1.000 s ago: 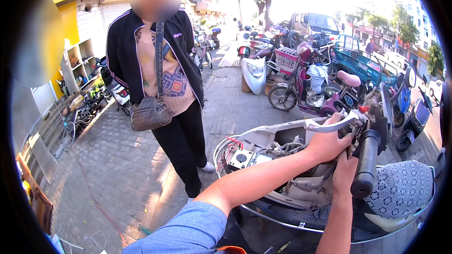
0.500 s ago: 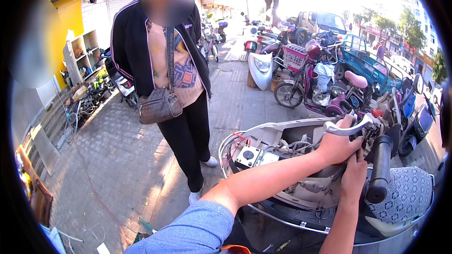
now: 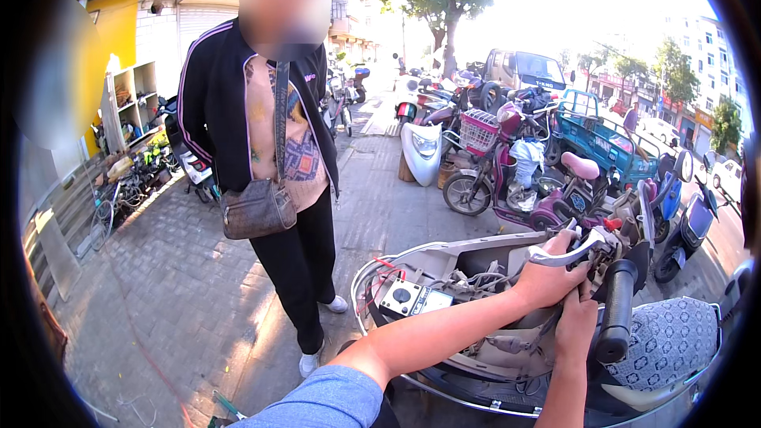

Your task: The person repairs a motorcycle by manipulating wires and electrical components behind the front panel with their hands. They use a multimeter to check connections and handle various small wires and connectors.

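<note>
Fingers on the left hand [image 3: 547, 281] and right hand [image 3: 577, 321] are bunched up at the handlebar [image 3: 609, 244] of the opened-up scooter [image 3: 476, 246], right by the silver lever [image 3: 567, 257] and black grip [image 3: 617, 309], but the tips are hidden so I can't tell what they're clamped on. Compared with half a second ago, the handlebar and the bystander [image 3: 268, 143] sit lower and further left in view. Hands basically haven't budged from that spot, so I'd guess little actual progress.

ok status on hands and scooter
Left hand, right hand together by silver brake lever; scooter opened, wiring exposed; person standing nearby, clear of hands.
</note>
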A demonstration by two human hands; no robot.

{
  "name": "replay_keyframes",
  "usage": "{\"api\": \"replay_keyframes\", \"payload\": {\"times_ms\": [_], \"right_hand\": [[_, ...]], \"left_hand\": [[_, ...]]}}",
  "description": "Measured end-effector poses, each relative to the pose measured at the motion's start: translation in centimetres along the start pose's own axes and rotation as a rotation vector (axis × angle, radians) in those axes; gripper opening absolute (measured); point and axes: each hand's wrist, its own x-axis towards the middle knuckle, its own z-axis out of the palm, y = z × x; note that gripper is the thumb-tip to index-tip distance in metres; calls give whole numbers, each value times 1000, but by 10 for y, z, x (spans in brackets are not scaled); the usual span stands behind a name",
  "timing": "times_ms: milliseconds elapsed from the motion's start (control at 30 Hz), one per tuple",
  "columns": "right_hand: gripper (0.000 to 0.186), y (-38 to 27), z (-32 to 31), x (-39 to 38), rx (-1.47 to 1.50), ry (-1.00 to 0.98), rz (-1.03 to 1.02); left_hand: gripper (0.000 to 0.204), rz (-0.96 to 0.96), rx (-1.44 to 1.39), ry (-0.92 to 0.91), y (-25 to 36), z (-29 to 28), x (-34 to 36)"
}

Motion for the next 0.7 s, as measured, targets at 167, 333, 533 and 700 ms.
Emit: {"api": "replay_keyframes", "payload": {"times_ms": [167,333,533,700], "right_hand": [[43,10,-1,5,-18,2,13],[36,-33,2,-6,132,13,-23],[27,-6,-5,-5,91,7,11],[51,33,9,3,223,100,-2]], "left_hand": [[52,6,6,-17,-2,6,3],[54,5,31,16,3,-1,4],[59,-106,6,-69,8,-1,-4],[56,-76,-15,-88,8,2,0]]}}
